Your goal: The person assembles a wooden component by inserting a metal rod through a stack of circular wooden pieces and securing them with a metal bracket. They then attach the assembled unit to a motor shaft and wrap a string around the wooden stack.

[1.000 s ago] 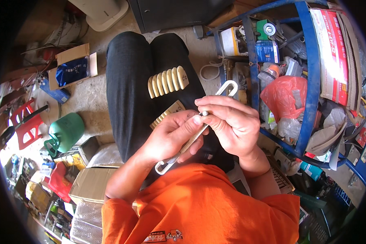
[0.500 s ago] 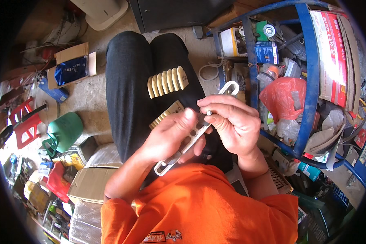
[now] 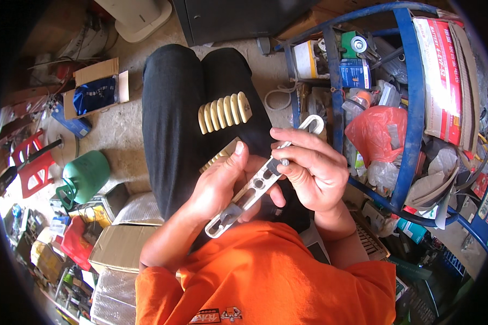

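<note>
A long pale slotted bar (image 3: 248,196) with rounded ends slants across my lap, its far end up to the right. Grey pieces sit in its slots, and a round hole shows near its middle. My left hand (image 3: 217,181) supports it from beneath, fingers curled behind it and thumb raised off it. Near the upper part, my right hand (image 3: 313,168) grips the bar. A small metal pin (image 3: 285,162) sticks out between that hand's thumb and a finger. On my thighs lie a ribbed cream-coloured piece (image 3: 222,115) and a second similar piece (image 3: 218,157), partly hidden by my left hand.
To the right stands a blue metal rack (image 3: 409,108) filled with bags, boxes and a red plastic bag (image 3: 378,132). An open cardboard box (image 3: 123,86), a green canister (image 3: 88,174) and a closed carton (image 3: 122,246) are on the left. A dark cabinet (image 3: 238,21) stands ahead.
The bar has shifted slightly down and right with my right hand. My left thumb has lifted away from it, so more of the slots and the lower grey piece show.
</note>
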The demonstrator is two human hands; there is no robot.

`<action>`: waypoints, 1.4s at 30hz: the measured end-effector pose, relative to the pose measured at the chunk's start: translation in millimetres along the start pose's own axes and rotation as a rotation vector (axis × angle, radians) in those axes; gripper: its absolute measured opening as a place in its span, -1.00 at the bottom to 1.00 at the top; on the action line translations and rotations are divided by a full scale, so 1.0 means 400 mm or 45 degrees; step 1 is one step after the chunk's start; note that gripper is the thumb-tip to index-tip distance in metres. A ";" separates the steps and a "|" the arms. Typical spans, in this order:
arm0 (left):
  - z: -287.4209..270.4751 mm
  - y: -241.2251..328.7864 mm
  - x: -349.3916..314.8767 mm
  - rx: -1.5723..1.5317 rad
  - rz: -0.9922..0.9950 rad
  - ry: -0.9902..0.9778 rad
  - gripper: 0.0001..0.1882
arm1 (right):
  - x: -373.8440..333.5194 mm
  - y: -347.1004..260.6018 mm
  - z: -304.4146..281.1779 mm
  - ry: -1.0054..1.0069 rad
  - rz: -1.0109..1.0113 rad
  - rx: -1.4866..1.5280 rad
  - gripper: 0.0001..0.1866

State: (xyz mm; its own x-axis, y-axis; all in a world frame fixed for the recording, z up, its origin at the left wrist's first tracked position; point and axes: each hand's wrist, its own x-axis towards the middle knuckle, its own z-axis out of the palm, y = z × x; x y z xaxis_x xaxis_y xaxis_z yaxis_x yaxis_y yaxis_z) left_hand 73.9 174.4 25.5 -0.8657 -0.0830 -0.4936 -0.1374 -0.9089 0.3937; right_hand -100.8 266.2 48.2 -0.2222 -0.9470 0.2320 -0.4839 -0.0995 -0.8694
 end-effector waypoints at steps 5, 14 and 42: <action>0.002 0.004 -0.005 -0.016 0.046 -0.040 -0.32 | -0.005 0.004 0.003 0.049 -0.037 -0.031 -0.79; 0.008 -0.005 0.002 -0.032 0.043 -0.056 -0.58 | -0.004 0.009 0.001 0.051 -0.029 -0.029 -0.78; 0.023 0.001 0.004 0.099 -0.009 -0.039 -0.62 | -0.003 0.005 0.003 0.013 0.035 0.064 -0.84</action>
State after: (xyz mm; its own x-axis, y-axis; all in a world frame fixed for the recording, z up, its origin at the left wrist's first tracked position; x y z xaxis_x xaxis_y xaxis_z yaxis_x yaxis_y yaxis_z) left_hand 68.2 177.8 32.2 -0.8789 -0.0633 -0.4728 -0.1790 -0.8750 0.4499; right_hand -100.6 266.7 45.5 -0.2436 -0.9463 0.2123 -0.4348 -0.0891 -0.8961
